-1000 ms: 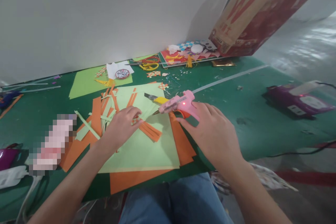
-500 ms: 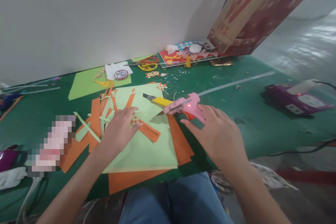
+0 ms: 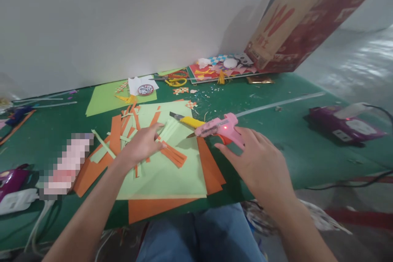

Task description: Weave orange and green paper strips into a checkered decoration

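Note:
My left hand [image 3: 143, 145] is over the pale green sheets [image 3: 172, 182], thumb and fingers closed around a woven piece of paper strips. Its orange strips [image 3: 175, 155] and pale green strips [image 3: 170, 129] fan out to the right; the middle is hidden by my fingers. My right hand [image 3: 259, 157] has its fingers around the handle of a pink glue gun [image 3: 219, 126], the thumb standing off to the left. A red light glows on the gun, and a long clear glue stick [image 3: 282, 102] runs from its back. Beside its nozzle lies a yellow utility knife [image 3: 192, 122].
Loose orange strips [image 3: 116, 135] lie left of the sheets. Scissors [image 3: 176, 82], a round badge [image 3: 145, 89] and a decorated red board [image 3: 196, 75] are along the wall. A purple device [image 3: 344, 125] sits right; a white plug [image 3: 20, 201] with cables is left.
My left hand has turned the woven piece, so pale green strips now show above it and its checkered part is covered. The glue gun and right hand barely shift; the view tilts slightly.

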### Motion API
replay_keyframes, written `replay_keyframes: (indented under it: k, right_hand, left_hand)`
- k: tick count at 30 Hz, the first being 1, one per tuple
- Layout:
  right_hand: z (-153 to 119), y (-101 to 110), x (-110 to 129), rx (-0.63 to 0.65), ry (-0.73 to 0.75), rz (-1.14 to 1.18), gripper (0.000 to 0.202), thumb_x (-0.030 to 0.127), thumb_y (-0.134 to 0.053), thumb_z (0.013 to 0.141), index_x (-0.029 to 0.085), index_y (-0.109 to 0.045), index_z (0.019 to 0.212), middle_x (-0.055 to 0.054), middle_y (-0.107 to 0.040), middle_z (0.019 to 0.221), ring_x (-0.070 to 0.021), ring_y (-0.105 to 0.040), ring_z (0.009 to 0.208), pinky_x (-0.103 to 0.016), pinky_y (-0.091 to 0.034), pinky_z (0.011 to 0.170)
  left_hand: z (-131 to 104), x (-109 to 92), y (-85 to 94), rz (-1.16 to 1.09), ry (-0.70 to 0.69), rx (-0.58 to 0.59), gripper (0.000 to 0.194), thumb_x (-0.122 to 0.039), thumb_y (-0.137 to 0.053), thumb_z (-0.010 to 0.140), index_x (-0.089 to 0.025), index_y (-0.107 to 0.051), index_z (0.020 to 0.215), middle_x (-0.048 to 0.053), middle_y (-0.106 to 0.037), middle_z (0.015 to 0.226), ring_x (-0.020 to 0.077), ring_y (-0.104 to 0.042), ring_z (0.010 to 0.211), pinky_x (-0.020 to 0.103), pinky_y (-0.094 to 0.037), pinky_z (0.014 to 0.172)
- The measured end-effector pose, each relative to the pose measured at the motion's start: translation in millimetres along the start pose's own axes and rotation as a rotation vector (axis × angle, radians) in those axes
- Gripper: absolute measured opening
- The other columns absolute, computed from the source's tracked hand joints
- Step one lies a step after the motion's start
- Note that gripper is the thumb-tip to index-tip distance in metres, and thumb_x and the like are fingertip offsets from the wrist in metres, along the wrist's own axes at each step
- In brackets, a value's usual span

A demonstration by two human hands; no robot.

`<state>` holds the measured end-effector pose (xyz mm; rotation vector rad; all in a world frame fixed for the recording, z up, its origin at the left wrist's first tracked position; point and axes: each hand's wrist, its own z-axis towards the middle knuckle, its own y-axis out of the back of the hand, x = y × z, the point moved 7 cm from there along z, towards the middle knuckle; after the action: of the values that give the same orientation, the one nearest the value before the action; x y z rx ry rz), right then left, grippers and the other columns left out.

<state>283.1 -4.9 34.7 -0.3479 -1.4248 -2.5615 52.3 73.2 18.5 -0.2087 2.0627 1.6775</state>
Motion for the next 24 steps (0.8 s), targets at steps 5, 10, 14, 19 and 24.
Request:
replay_keyframes:
  k: [5, 10, 14, 19, 24]
  right_hand:
    - [0.7, 2.3, -0.5, -0.017, 0.001, -0.009, 0.049, 0.059, -0.033, 0.088, 0.017, -0.058, 0.092, -0.012, -0.064, 0.083, -0.0239, -0.060, 0.076, -0.033, -0.044, 0.057]
    - [1.8, 2.0, 2.8, -0.027, 0.025, -0.016, 0.049, 0.059, -0.033, 0.087, 0.017, -0.058, 0.093, -0.011, -0.064, 0.082, -0.0239, -0.059, 0.075, -0.033, -0.043, 0.057]
    - [2.4, 2.3, 7.2, -0.046, 0.044, -0.028, 0.053, 0.061, -0.029, 0.088, 0.017, -0.058, 0.093, -0.012, -0.065, 0.081, -0.0236, -0.060, 0.073, -0.033, -0.044, 0.057]
    - [3.8, 0.3, 9.8, -0.043, 0.049, -0.045, 0.055, 0.062, -0.029, 0.087, 0.016, -0.059, 0.093, -0.013, -0.065, 0.082, -0.0238, -0.060, 0.073, -0.033, -0.044, 0.056]
    - [5.0, -3.1, 10.0, -0.021, 0.047, -0.041, 0.051, 0.060, -0.033, 0.087, 0.016, -0.058, 0.093, -0.013, -0.065, 0.084, -0.0243, -0.060, 0.073, -0.033, -0.044, 0.057]
  left_hand:
    - [-15.3, 14.6, 2.9, -0.386, 0.118, -0.069, 0.040, -0.034, -0.063, 0.074, -0.018, -0.052, 0.109, 0.001, -0.060, 0.072, 0.0145, -0.061, 0.051, 0.024, -0.046, 0.043]
    - [-40.9, 23.7, -1.4, -0.691, 0.233, -0.193, 0.039, -0.040, -0.057, 0.080, -0.017, -0.042, 0.108, 0.006, -0.055, 0.090, 0.0145, -0.065, 0.061, 0.027, -0.053, 0.049]
    - [-58.0, 17.6, 19.1, -0.127, 0.116, -0.430, 0.032, -0.034, -0.056, 0.083, -0.020, -0.046, 0.110, 0.005, -0.056, 0.094, 0.0143, -0.062, 0.063, 0.031, -0.052, 0.056]
    - [-52.4, -10.2, 1.8, 0.301, -0.321, -0.230, 0.013, -0.027, -0.049, 0.089, -0.019, -0.059, 0.092, 0.005, -0.062, 0.092, 0.0209, -0.060, 0.093, 0.033, -0.050, 0.076]
    - [-43.1, -17.3, -13.1, 0.487, -0.477, -0.117, 0.019, -0.027, -0.048, 0.091, -0.015, -0.061, 0.083, 0.006, -0.064, 0.084, 0.0197, -0.061, 0.083, 0.030, -0.049, 0.068]
